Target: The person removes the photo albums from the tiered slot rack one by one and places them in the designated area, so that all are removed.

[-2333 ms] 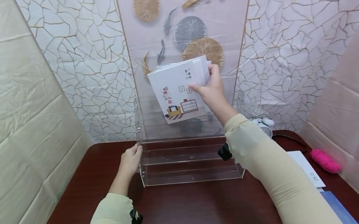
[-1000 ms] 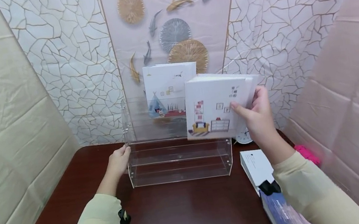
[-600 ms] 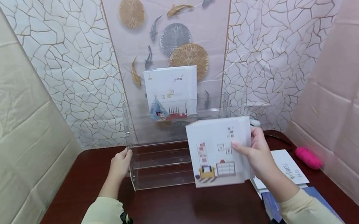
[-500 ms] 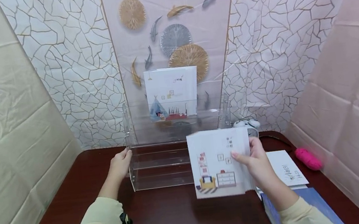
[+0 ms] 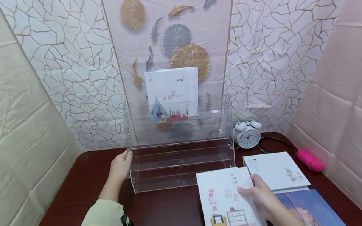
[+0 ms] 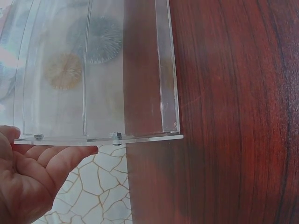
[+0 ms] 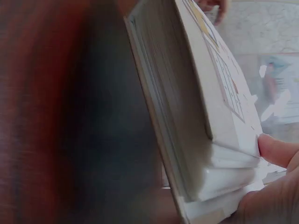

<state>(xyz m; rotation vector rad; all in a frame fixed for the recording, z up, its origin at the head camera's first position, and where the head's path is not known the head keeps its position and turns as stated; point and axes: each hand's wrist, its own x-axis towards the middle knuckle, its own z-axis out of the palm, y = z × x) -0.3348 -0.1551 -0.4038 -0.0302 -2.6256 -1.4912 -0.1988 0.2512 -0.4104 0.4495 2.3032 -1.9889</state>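
Lowered white book (image 5: pixel 224 199) from before rack (image 5: pixel 176 180) to low over table (image 5: pixel 167 218); cannot tell whether touching. Clamped on book with right hand (image 5: pixel 264 196), on rack's side with left hand (image 5: pixel 120 166). Apparently setting down; should next lay flat, then release.

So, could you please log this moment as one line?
left hand: grips side of clear rack | right hand: grips armchair-cover book | tent-cover book: stands in rack's top tier | alarm clock: right of rack
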